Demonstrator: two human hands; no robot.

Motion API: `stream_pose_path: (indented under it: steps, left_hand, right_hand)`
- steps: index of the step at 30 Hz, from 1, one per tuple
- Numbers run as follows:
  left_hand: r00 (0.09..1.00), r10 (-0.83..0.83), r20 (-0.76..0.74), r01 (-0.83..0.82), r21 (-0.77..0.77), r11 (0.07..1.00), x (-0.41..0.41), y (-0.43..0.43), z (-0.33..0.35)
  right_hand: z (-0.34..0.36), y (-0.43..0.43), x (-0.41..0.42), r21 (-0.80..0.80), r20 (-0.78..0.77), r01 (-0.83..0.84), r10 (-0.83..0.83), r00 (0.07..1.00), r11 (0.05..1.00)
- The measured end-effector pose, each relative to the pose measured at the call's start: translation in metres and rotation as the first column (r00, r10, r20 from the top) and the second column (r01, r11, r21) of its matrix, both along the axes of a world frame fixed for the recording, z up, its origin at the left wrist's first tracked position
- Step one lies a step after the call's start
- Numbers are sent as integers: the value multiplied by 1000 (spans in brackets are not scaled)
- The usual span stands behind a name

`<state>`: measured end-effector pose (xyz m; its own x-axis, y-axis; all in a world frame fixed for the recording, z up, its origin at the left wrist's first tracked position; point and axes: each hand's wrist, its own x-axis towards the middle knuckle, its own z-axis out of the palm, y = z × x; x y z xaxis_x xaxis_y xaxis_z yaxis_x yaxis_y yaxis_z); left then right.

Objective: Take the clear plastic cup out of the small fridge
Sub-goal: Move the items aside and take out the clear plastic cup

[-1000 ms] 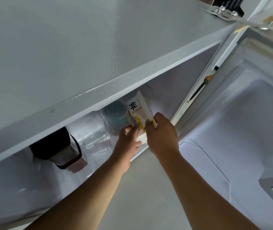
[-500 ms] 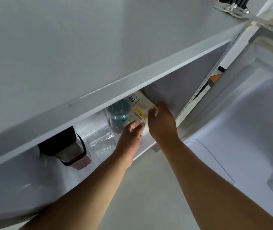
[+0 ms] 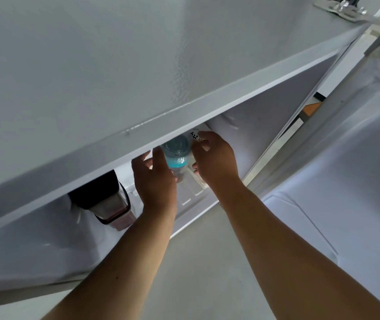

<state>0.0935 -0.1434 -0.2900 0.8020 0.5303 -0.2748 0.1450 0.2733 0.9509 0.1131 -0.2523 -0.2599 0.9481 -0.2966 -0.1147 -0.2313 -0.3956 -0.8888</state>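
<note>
Both my hands are inside the small fridge [image 3: 138, 72], either side of the blue-tinted cup [image 3: 177, 153].

My left hand [image 3: 155, 181] is spread wide, fingers against the cup's left side, not closed round it. My right hand [image 3: 216, 162] sits just right of the cup, fingers curled on a white carton [image 3: 196, 135] with black print. The cup stands between them on the fridge's inner shelf [image 3: 191, 199]. Left of the cup, well apart, stands a dark-lidded container [image 3: 108, 202]. Right of the cup, the fridge door [image 3: 345, 169] hangs open.
</note>
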Motion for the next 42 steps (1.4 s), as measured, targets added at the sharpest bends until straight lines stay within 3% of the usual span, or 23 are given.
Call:
stream_pose_path:
  steps: [3,8,19,34,42]
  left_hand:
    - [998,-55,-8,55,-8,998,13,7,2]
    - [991,-124,-49,126,35,991,22,12,-5]
    - [985,-172,-12,173,17,985,-34,4,-12]
    - [955,-208,-211,209,-21,978,-81,-2,-69]
    - [942,-217,-256,206,-69,976,-74,3,-89]
  right_hand:
    - [-1,-1,10,-3,-52,-19,19,998,1000]
    - [-2,-2,14,131,-74,12,-2,997,991]
    - [-16,-22,-39,56,17,41,-42,999,998]
    - [-82,-27,-80,-59,-150,64,-72,986,996]
    - [-109,-17,-77,-10,-252,20,-22,968,1000]
